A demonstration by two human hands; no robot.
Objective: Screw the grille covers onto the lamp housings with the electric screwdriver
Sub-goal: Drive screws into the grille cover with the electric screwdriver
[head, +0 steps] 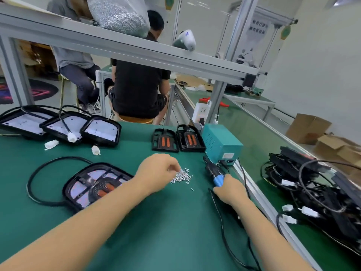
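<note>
Inspector: Left hand (156,171)?

Operator: I see its fingers curled down into the screws (182,176) on the mat (136,222); I cannot tell whether they pinch one.

Inspector: Right hand (229,191)?

Operator: I see it gripping the screwdriver (214,172), tip pointing away, beside the blue box (220,141).

Inspector: Housing (95,184)?

Operator: On the mat left of my forearm, grille on top. Two spare grilles (177,138) lie beyond the screws.

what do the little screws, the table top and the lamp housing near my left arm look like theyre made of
Screws: bright silvery metal, probably plated steel, glinting in a loose pile at the left hand.
Table top: dull green mat, seemingly rubber or vinyl; no glare.
Lamp housing: glossy black frame, likely moulded plastic, though painted metal is possible; orange strips inside look plastic.
</note>
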